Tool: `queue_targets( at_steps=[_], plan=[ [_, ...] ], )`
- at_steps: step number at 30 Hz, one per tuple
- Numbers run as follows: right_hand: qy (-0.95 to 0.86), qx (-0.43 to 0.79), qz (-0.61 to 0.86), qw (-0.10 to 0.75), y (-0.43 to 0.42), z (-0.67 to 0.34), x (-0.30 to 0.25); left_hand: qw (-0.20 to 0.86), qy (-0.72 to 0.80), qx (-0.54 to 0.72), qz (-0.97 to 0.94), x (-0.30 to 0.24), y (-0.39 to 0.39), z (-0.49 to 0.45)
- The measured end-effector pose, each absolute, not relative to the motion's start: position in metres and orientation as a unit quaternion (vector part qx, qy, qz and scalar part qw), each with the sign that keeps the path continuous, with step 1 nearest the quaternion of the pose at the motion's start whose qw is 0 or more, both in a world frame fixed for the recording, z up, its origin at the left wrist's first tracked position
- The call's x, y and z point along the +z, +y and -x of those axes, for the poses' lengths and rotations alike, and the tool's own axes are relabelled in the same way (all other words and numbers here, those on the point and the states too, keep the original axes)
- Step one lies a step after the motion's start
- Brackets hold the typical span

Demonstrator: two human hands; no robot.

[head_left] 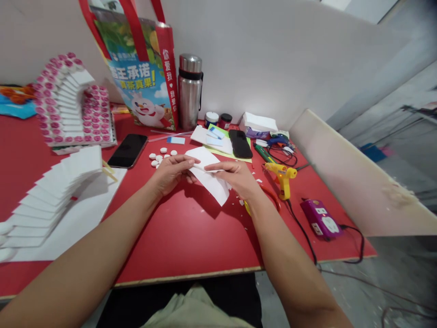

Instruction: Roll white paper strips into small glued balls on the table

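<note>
Between my two hands is a sheet of white paper (pixel 216 187), raised a little over the red table, with a fold or rolled edge along its upper part. My left hand (pixel 175 173) pinches its left end between thumb and fingers. On the other side, my right hand (pixel 239 175) grips the same paper, its index finger lying along the folded edge. Small white round pieces (pixel 159 158) lie beside my left hand. Under my right wrist, partly hidden, are scissors (pixel 275 199) with red and yellow handles, among white paper scraps.
Fanned white folded pieces (pixel 51 196) and a pink-and-white arch model (pixel 51 105) stand left. Phones (pixel 128 150), a steel flask (pixel 190 91) and a printed bag (pixel 143 82) are farther back. A yellow glue gun (pixel 283 177) and purple power socket (pixel 321 218) trail cords at right.
</note>
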State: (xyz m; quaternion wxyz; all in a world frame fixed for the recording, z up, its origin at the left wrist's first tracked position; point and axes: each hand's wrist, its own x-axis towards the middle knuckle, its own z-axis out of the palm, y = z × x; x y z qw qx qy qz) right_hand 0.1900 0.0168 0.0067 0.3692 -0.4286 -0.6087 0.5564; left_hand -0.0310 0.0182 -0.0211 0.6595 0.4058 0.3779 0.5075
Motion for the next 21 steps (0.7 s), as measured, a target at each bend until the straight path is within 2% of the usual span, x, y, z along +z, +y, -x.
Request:
queue_targets(
  at_steps=[8, 12, 16, 18, 21],
  plan=[
    [-0.671, 0.450, 0.455, 0.374, 0.021, -0.206, 0.013, 0.613, 0.381, 0.531, -0.444, -0.028, 0.022, 0.034],
    [-0.623, 0.447, 0.471, 0.436, 0.025, -0.225, 0.023, 0.575, 0.396, 0.548, -0.461, -0.028, 0.024, 0.039],
    [-0.567, 0.484, 0.444, 0.496, 0.026, -0.232, 0.030, 0.591, 0.386, 0.530, -0.469, -0.023, 0.020, 0.038],
    [-0.570, 0.517, 0.442, 0.462, 0.025, -0.226, 0.029, 0.607, 0.374, 0.511, -0.480, -0.022, 0.017, 0.036],
    [-0.571, 0.567, 0.466, 0.367, 0.022, -0.210, 0.023, 0.621, 0.365, 0.475, -0.505, -0.023, 0.014, 0.032]
  ],
)
